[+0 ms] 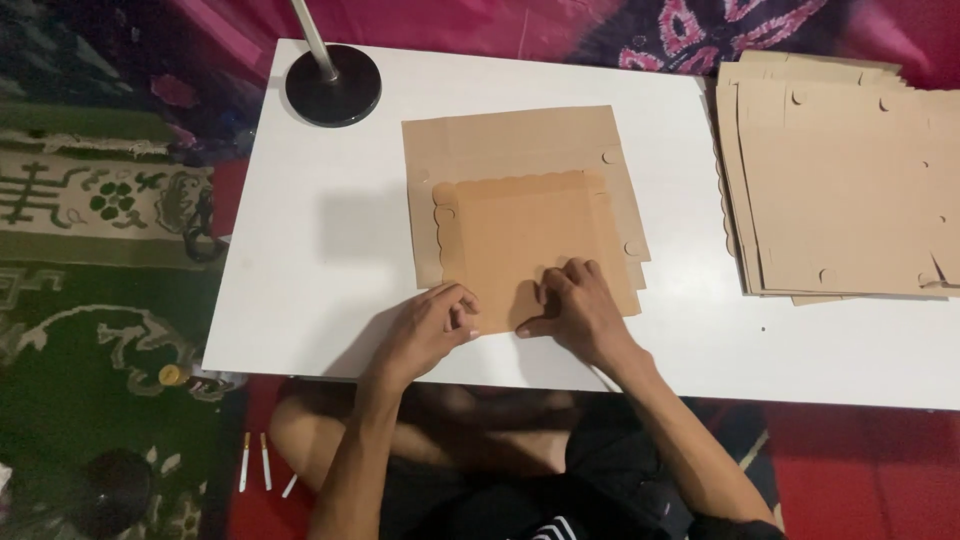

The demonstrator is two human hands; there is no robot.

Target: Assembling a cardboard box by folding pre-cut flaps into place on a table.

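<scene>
Both hands are down on the cardboard sheet [520, 215] now, right at the near edge of the white table [300, 290]. The left hand [430, 330] has its fingers curled under, knuckles pressing on the near left corner of the folded flap, gripping nothing, just bearing down, it looks like, to keep the flap flat. The right hand [575, 310] sits just beside it, fingers bent and fingertips pushing into the flap's near edge, thumb out towards the left hand; again a press rather than a grasp. The sheet lies in the middle of the table, its darker, scallop-edged flap folded over the paler panel behind. Over at the right edge a stack of flat cardboard sheets [840, 190] waits within reach, well apart from the hands. At the far left corner stands a black round lamp base [333, 85] with its pole, clear of the work. The person sits cross-legged on the floor at the near edge.
</scene>
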